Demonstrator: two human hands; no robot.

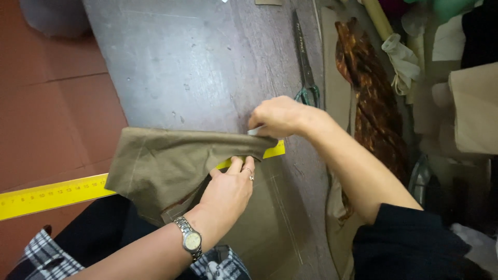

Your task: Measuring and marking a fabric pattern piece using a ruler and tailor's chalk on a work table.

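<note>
An olive-green cloth (161,166) lies across a yellow ruler (52,196) on the grey worktop (197,57). The left hand (228,189) presses flat on the cloth's near edge, fingers together, beside the ruler. The right hand (277,116) is pinched shut on a small white piece, likely chalk (255,131), at the cloth's far corner. Scissors (306,62) lie just beyond.

A tailoring workshop: a worn grey cutting table (197,57) carries long shears (306,62), a yellow ruler (52,196) and olive cloth (166,166), with brown patterned fabric (371,98), paper pattern pieces (337,78) and rolled material (378,18) heaped along its far edge.
</note>
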